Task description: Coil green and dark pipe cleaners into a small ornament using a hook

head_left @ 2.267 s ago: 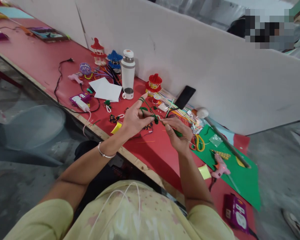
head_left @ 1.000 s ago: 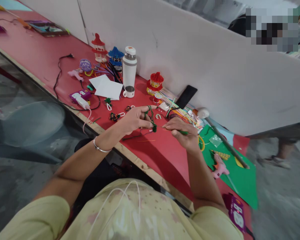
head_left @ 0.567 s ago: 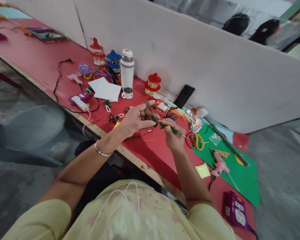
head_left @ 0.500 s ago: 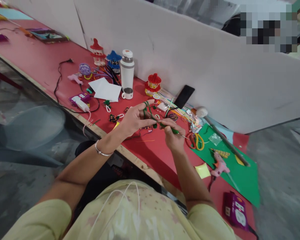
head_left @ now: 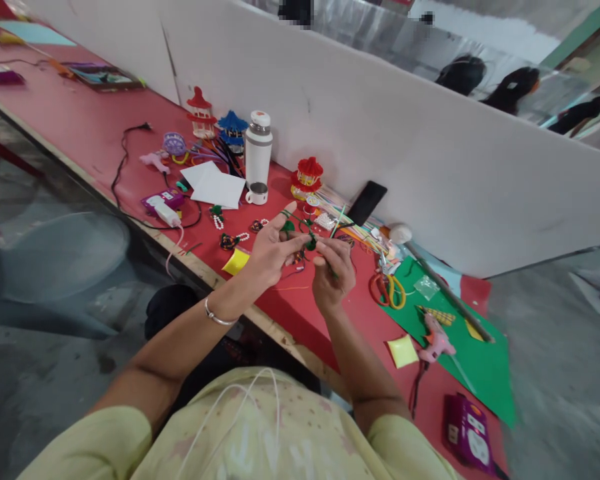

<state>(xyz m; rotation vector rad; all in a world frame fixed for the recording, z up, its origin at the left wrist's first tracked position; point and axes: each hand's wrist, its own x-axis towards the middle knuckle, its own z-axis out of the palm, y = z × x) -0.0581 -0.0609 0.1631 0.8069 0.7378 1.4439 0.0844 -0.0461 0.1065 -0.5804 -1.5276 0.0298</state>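
Note:
My left hand (head_left: 270, 253) is closed by thumb and finger on a small piece of dark green crochet (head_left: 311, 244). Green yarn (head_left: 297, 218) runs over its raised forefinger. Against the piece, on the right, my right hand (head_left: 336, 272) grips a green-handled crochet hook (head_left: 333, 271), mostly hidden in the fingers; its tip cannot be made out. Beyond the hands lie a spool (head_left: 311, 204) and white beads (head_left: 325, 221). Beaded charms (head_left: 229, 241) rest on the red table left of my left hand.
Scissors (head_left: 390, 292) and a pink glue gun (head_left: 436, 341) lie right, by a green sheet (head_left: 490, 380). A white bottle (head_left: 259, 153) and a phone (head_left: 368, 202) are near the white partition (head_left: 380, 120). A purple box (head_left: 469, 433) sits at the near right.
My right hand has turned and drawn in towards my left hand; the hook, plainly visible before, is now mostly covered. The view has shifted slightly.

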